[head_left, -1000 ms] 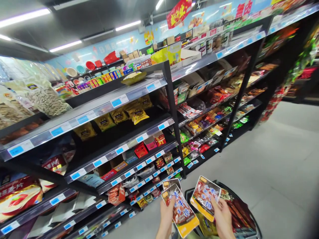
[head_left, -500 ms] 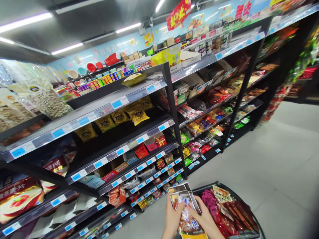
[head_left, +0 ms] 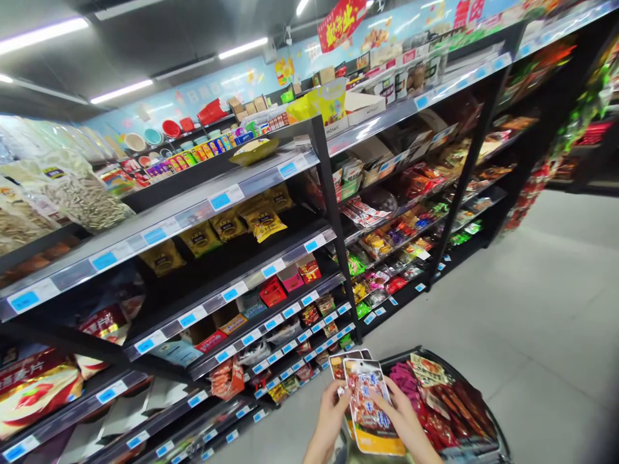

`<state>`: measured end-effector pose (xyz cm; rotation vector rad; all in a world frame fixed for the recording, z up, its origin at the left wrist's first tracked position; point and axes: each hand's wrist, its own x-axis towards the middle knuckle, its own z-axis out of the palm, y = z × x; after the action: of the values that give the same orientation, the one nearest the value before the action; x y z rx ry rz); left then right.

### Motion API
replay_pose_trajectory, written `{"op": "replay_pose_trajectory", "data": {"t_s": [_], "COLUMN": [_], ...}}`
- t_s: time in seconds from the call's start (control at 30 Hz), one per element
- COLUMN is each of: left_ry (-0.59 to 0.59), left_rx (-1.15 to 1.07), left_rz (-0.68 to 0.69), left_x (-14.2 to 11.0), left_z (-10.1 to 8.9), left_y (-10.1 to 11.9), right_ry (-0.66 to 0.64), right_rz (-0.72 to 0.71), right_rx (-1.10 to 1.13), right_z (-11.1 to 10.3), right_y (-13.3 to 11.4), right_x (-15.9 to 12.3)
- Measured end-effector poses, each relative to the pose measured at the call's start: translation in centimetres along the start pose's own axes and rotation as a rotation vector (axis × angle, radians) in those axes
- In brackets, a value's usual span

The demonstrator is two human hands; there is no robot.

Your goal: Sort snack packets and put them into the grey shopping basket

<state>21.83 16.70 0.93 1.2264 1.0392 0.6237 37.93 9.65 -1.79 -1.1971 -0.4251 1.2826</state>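
Towards five o'clock, the front packet (head_left: pixel 362 386) is showing blue, white-edged characters over a reddish-brown picture, with a yellow-orange band filling its bottom end and a white border running around it. The rear packet (head_left: pixel 337 366) is repeating that white border around a dark ground with a yellowish-orange patch. Between four and five o'clock, purple wrappers (head_left: pixel 405 380) are contrasting with dark red packages (head_left: pixel 469 412). Near ten o'clock, a red basin (head_left: pixel 172 128) is brightening beside a turquoise basin (head_left: pixel 153 136). Towards twelve o'clock, a red banner (head_left: pixel 342 26) is carrying yellow characters.
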Motion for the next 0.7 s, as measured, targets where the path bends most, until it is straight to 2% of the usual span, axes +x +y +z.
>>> {"op": "replay_pose_trajectory", "data": {"t_s": [0.13, 0.3, 0.43, 0.57, 0.7], "left_ry": [0.111, 0.192, 0.261, 0.264, 0.191], "left_rx": [0.012, 0.056, -0.076, -0.237, -0.407], "left_rz": [-0.003, 0.047, 0.082, 0.069, -0.064], "left_x": [0.0, -0.3, -0.5, -0.8, -1.1], "left_z": [0.6, 1.2, 1.8, 2.0, 1.4], "left_y": [-0.2, -0.1, -0.2, -0.1, 0.9], "right_ry": [0.037, 0.185, 0.242, 0.241, 0.228], "right_rz": [0.010, 0.049, 0.113, 0.181, 0.217], "right_rx": [0.019, 0.016, 0.023, 0.013, -0.029], "right_z": [0.0, -0.2, -0.5, -0.9, -1.0], "right_y": [0.1, -0.8, -1.2, -0.6, -0.1], "right_x": [-0.3, -0.8, -1.2, -1.3, -1.3]}}
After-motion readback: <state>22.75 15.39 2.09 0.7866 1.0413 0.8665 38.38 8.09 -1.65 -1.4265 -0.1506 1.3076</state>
